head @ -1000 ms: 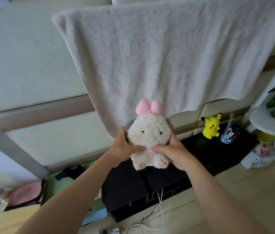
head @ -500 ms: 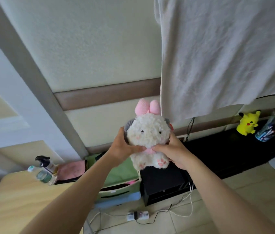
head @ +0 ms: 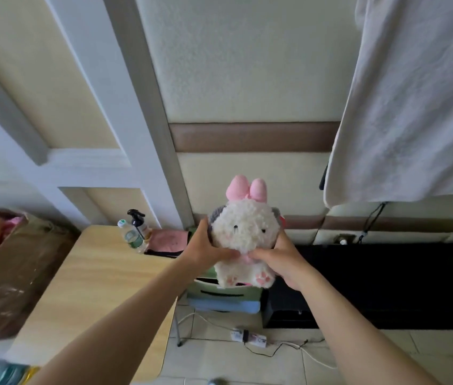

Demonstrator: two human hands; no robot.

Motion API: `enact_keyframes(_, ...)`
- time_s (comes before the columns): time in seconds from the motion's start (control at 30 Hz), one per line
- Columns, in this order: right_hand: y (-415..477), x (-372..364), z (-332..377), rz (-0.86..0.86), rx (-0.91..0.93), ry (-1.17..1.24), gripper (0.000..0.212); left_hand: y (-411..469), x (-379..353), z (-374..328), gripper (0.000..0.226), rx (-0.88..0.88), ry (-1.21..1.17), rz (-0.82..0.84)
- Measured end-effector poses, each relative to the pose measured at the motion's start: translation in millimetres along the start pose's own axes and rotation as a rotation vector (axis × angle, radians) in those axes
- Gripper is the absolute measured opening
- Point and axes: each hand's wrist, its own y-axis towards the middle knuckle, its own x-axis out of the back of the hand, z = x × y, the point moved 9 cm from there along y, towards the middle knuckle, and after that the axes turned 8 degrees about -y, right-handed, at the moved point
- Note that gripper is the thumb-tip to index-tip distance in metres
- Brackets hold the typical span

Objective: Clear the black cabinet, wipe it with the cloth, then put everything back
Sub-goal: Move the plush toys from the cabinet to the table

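The white plush toy (head: 243,234), with a pink bow on its head, is held up in the air facing the person, off the black cabinet (head: 386,273) and over the gap between it and the wooden bench (head: 94,287). The left grip (head: 205,251) wraps one flank and the right grip (head: 280,259) the other, both clasped round the toy, with the thumbs pressed into the fleece just under its chin. It looks light, soft and squashy, and neither slippery nor breakable. The pile seems to give under the thumbs, so a gentle hold round the body should be enough, and one hand would probably do. The bow is likely a poorer handle, since it may only be stitched on. Its rounded bottom may tip over when set down, so it is best kept away from the bottles (head: 133,237) at the bench's far corner.
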Motion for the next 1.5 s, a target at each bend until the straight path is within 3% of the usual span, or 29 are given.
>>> enact_keyframes(0.13,2,-43,-10,0.046,-0.061,-0.031,0.094,-15,36,24,0.102,0.016,-0.005,-0.044)
enact_keyframes(0.33,23,-129,-11,0.108,-0.116,-0.141,0.069,-16,114,66,0.101,0.066,-0.015,-0.077)
enact_keyframes(0.47,57,-207,-12,0.133,-0.163,-0.181,0.072,-4,193,101,0.103,0.101,-0.045,-0.077)
enact_keyframes(0.6,99,-298,-19,0.154,-0.228,-0.175,0.07,11,280,146,0.089,0.205,-0.088,-0.082)
enact_keyframes(0.77,161,-400,-68,0.155,-0.349,-0.197,0.088,35,372,225,0.094,0.33,-0.106,-0.101)
enact_keyframes(0.9,193,-458,-101,0.184,-0.45,-0.202,0.078,53,414,280,0.108,0.385,-0.116,-0.081)
enact_keyframes(1.07,227,-493,-152,0.184,-0.555,-0.186,0.069,86,433,339,0.106,0.423,-0.097,-0.062)
enact_keyframes(1.17,238,-497,-169,0.176,-0.609,-0.206,0.06,101,438,367,0.115,0.453,-0.07,-0.046)
enact_keyframes(1.33,266,-506,-183,0.199,-0.62,-0.241,0.063,117,449,393,0.125,0.5,-0.048,-0.069)
enact_keyframes(1.5,281,-512,-186,0.173,-0.644,-0.251,0.052,132,460,401,0.102,0.502,0.028,-0.092)
